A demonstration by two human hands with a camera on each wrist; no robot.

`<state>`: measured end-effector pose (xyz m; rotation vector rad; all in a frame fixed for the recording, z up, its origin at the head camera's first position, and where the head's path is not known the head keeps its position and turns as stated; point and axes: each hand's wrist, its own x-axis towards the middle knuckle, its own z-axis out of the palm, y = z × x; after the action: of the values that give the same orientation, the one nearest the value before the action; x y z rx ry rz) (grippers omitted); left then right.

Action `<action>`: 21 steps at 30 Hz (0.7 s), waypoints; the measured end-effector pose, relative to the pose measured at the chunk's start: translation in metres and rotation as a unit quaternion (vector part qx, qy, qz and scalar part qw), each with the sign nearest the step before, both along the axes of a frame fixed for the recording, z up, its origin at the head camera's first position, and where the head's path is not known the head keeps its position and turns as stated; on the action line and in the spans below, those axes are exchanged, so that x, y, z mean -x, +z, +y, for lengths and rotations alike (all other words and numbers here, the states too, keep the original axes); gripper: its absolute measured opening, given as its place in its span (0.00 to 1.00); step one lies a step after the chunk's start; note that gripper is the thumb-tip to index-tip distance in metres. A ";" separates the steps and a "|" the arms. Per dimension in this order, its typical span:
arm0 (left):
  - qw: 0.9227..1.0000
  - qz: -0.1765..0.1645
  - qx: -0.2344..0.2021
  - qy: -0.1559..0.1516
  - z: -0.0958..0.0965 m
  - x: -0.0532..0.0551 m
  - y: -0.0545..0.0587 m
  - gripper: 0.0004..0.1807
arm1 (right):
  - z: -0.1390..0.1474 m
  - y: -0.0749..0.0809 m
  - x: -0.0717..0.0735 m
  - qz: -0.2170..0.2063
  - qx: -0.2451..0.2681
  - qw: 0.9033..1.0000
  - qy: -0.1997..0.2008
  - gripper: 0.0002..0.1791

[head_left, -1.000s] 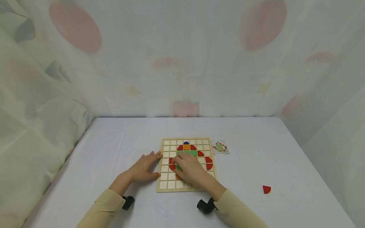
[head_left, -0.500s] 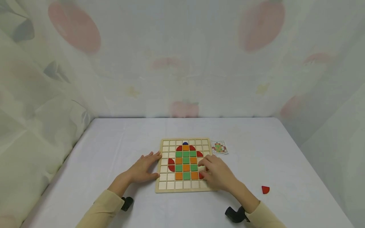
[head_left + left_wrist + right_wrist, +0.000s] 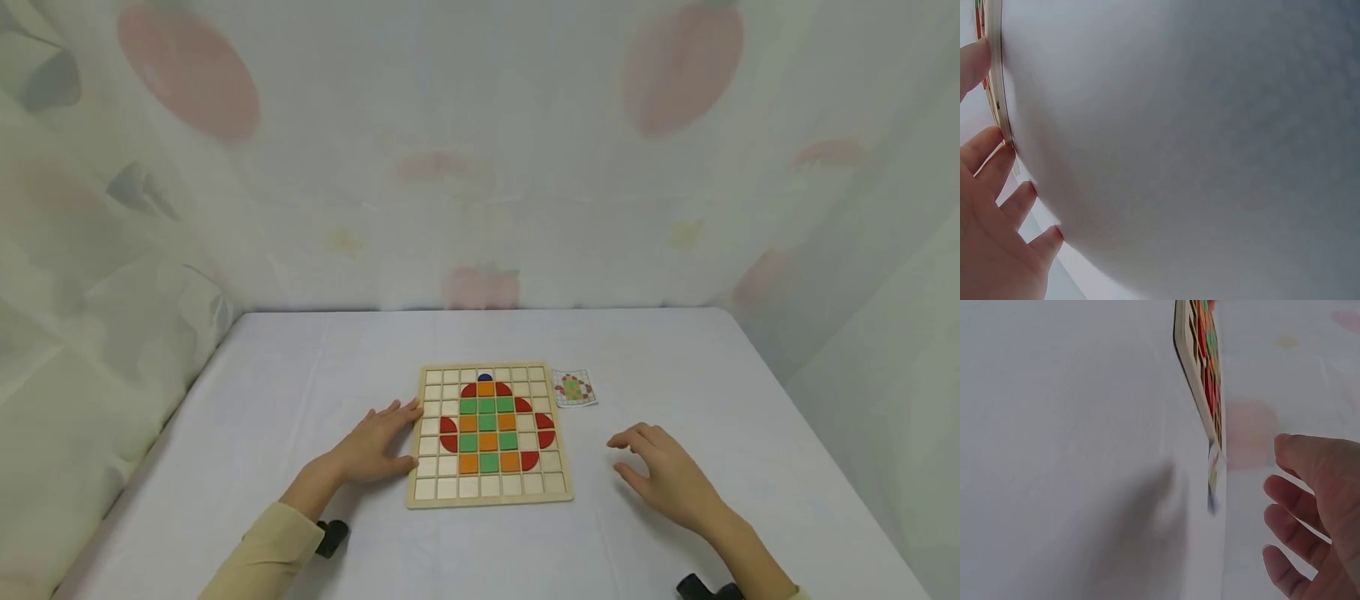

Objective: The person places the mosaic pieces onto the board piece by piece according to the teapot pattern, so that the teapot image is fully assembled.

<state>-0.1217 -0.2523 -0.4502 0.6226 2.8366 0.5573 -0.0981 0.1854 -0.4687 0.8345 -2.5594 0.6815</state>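
Observation:
A square wooden grid board [image 3: 489,502] lies on the table, partly filled with coloured pieces. Green squares [image 3: 487,422] and orange squares [image 3: 488,442] make up its middle. Red rounded pieces [image 3: 529,461] surround them, and a blue half-round piece [image 3: 485,377] tops the pattern. My left hand [image 3: 375,446] touches the board's left edge with fingers spread. In the left wrist view, fingertips [image 3: 997,134] rest along the board's side. To the right of the board, my right hand [image 3: 667,475] is over the table, fingers loosely bent, nothing visible between them.
A small printed card [image 3: 574,388] with a similar coloured pattern lies beside the board's upper right corner. White cloth covers the table [image 3: 330,358], and patterned fabric curtains [image 3: 480,167] enclose its back and sides.
My right hand has moved from over the board's middle out to the table on the right, uncovering the pieces. It now hides where a loose red piece lay. My left hand stays put.

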 end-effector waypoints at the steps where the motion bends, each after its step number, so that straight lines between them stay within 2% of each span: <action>1: 1.000 0.001 0.001 -0.001 0.000 0.000 0.000 0.40 | 0.006 -0.001 -0.003 -0.002 0.000 1.000 -0.007 0.19; 8: 1.000 0.001 0.003 -0.004 0.000 0.000 0.001 0.40 | 0.047 -0.009 -0.020 -0.023 0.023 0.998 -0.047 0.21; 15: 1.000 0.002 -0.001 -0.006 0.000 0.000 0.001 0.40 | 0.073 -0.018 -0.031 -0.009 -0.013 0.994 -0.104 0.20; 21: 1.000 0.001 0.000 -0.005 0.000 0.000 0.001 0.40 | 0.078 -0.021 -0.037 -0.030 -0.033 0.989 -0.143 0.16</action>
<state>-0.1215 -0.2519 -0.4492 0.6370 2.8347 0.5561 -0.0613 0.2635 -0.4898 0.4571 -2.6945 0.5427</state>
